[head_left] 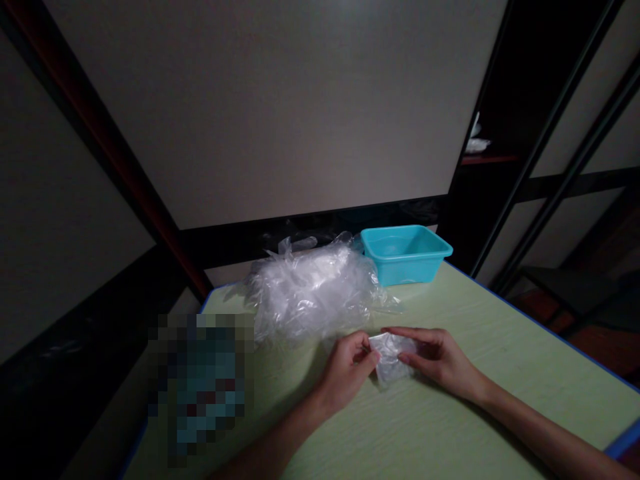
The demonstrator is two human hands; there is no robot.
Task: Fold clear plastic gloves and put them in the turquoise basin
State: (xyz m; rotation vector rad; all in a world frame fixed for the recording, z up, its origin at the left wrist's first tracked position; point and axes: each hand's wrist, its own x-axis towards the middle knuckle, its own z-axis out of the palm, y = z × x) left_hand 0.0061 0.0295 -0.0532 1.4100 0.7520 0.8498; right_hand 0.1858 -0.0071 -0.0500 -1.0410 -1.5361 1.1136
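Note:
A small folded piece of clear plastic film [393, 357] is held just above the table between both hands. My left hand [353, 363] pinches its left edge between thumb and fingers. On the other side, my right hand [435, 357] grips it with the thumb in front and the fingers along the top and behind. Beyond my left hand lies a loose, crumpled heap of clear thin plastic [315, 287], with finger-like ends resembling disposable gloves. A turquoise plastic tub [413, 270] stands at the heap's right; its visible inside wall is bare.
The pale green table [500, 347] has a blue edge. A blurred-out, pixelated item [210, 387] lies at its left side. Large sliding cabinet panels [310, 113] rise right behind the table. A dark stool or chair [575, 293] stands to the right.

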